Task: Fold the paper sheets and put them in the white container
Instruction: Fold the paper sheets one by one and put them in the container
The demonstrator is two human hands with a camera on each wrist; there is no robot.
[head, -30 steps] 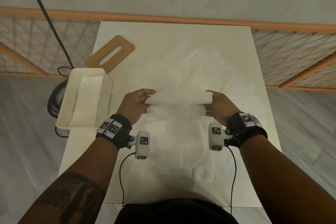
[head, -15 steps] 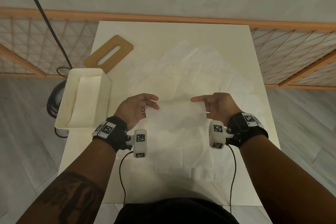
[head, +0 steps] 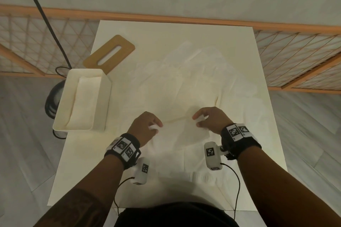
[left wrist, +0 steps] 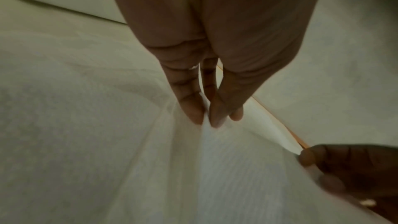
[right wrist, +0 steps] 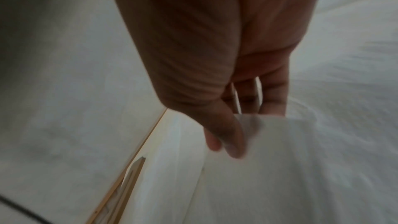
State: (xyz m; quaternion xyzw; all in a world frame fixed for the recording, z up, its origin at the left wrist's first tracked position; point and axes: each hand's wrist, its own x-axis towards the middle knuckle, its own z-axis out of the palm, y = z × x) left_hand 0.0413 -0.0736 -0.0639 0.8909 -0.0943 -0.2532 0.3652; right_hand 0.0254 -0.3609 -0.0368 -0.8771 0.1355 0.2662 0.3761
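Down comes my thin white paper sheet [head: 181, 129], left hand [head: 145, 128] and right hand [head: 212, 120] pinching its ends; white rectangular container [head: 100, 101] holds some, a loose pile [head: 184, 83] remains.

Container [head: 81, 101]: at the table's [head: 258, 180] left edge, folded sheets [head: 84, 97] inside.
Lid [head: 108, 54]: behind the container, toward the far-left corner.
Loose sheets [head: 184, 83]: spread across the table's middle.
Hands: left [head: 143, 129] and right [head: 212, 120] on a sheet [head: 181, 131] toward the near edge.

no readable text anywhere (wrist bands [head: 123, 146] carry only black-white square markers)
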